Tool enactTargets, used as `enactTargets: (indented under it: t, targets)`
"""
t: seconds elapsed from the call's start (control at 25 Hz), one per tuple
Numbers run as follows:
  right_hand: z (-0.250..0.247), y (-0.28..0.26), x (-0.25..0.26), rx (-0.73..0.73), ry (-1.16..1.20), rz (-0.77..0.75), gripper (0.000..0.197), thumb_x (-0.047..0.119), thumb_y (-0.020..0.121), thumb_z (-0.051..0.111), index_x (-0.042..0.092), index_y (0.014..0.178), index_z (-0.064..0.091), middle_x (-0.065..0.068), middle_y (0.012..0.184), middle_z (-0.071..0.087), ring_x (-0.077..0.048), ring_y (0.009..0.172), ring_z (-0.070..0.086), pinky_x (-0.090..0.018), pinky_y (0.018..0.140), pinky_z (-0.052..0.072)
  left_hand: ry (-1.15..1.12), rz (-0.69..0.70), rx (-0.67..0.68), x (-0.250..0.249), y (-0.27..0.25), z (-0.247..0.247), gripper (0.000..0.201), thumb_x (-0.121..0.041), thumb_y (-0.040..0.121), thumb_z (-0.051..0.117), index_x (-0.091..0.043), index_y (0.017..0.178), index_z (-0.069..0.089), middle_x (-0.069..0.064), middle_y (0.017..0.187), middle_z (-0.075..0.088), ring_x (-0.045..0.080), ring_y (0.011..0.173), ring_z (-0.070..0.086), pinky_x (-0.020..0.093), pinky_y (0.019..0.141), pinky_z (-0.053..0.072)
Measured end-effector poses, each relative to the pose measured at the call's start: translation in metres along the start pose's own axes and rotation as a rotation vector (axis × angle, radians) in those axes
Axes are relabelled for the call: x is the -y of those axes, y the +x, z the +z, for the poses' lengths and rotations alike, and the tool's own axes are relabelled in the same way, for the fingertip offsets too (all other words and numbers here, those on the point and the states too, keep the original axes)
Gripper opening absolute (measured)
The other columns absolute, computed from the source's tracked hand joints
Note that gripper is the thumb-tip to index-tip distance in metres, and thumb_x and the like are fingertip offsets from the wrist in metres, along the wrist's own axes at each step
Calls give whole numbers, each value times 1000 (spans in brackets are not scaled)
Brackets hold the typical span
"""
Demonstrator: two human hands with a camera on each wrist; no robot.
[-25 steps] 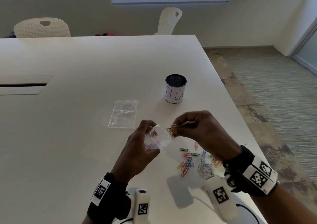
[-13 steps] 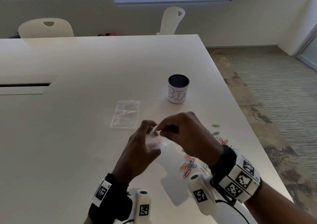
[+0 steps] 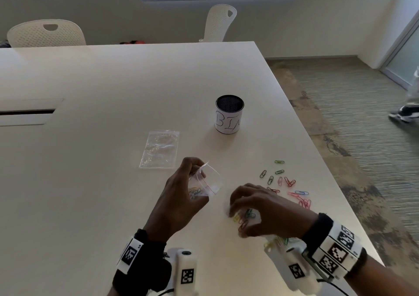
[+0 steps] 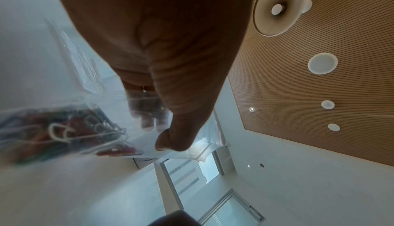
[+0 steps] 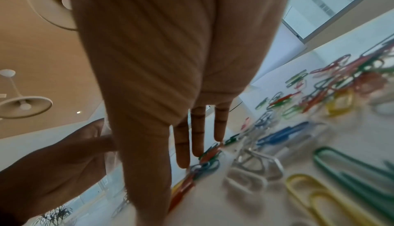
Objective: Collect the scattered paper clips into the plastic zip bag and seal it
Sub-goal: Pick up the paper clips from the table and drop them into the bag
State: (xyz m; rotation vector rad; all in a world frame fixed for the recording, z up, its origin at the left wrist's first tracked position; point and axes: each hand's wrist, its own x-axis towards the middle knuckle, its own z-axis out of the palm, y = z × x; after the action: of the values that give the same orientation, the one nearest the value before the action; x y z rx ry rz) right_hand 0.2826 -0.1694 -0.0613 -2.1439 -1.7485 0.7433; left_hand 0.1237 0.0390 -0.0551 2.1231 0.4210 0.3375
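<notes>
head view: the left hand (image 3: 179, 196) pinches the zip bag (image 3: 207, 181) above the table (image 3: 90, 182), its mouth open toward the far right. left wrist view: thumb pressed on the bag's film, clips bunched inside. right wrist view: right hand (image 5: 170, 78), fingers (image 5: 198, 128) extended, touches the paper clips (image 5: 266, 145) scattered near right.

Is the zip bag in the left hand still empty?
No, the zip bag gripped by the left hand already holds a bunch of coloured paper clips.
</notes>
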Motion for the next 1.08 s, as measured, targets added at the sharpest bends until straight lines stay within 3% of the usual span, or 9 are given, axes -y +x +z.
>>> enactTargets:
  t: [0.12, 0.28, 0.44, 0.56, 0.68, 0.84, 1.08]
  targets:
    - [-1, -3, -12, -54, 2, -33, 13, 37, 92, 72, 32, 104, 72, 21, 119, 57, 2, 112, 52, -22, 98, 50, 3, 2, -5, 1, 1, 0, 59, -3, 79, 79, -33, 119, 48, -13, 109, 63, 8, 91, 63, 13, 69, 52]
    - [-13, -5, -32, -118, -13, 39, 7, 28, 93, 72, 31, 100, 73, 19, 110, 61, 1, 100, 59, -19, 89, 54, -3, -3, -9, 2, 1, -2, 59, -3, 79, 78, -35, 118, 47, -13, 111, 62, 9, 98, 64, 14, 70, 53]
    - [-37, -9, -55, -300, -40, 189, 23, 32, 93, 70, 28, 116, 70, 12, 122, 62, 1, 102, 61, -19, 91, 54, 3, 7, -6, 2, 2, -3, 61, -3, 79, 79, -36, 119, 47, -13, 111, 63, 11, 102, 67, 18, 74, 57]
    - [-52, -7, -83, -432, -80, 416, 35, 26, 99, 65, 19, 134, 64, -2, 133, 61, -19, 114, 63, -32, 96, 53, 3, 5, -5, 3, 2, -2, 61, -3, 79, 79, -36, 119, 47, -12, 111, 63, 13, 101, 67, 21, 76, 58]
    - [-48, -3, -91, -367, -127, 561, 39, 24, 104, 56, 14, 141, 58, -8, 140, 57, -27, 128, 56, -39, 105, 48, -5, 8, 6, 2, 2, -1, 61, -2, 79, 77, -35, 119, 47, -11, 111, 63, 14, 99, 67, 17, 75, 56]
    - [-30, -2, -63, -320, -97, 469, 34, 23, 107, 45, 15, 137, 60, -3, 133, 55, -20, 125, 53, -35, 104, 50, -1, 6, 6, 1, 3, -2, 60, -2, 79, 77, -35, 119, 47, -11, 110, 63, 9, 93, 65, 10, 71, 51]
    - [-7, -6, -10, -196, -144, 372, 45, 46, 96, 63, 27, 136, 57, 6, 132, 52, -15, 123, 50, -28, 103, 47, 3, 5, 10, -2, 3, -2, 59, -2, 80, 79, -34, 119, 46, -12, 110, 62, 5, 85, 62, 10, 66, 50]
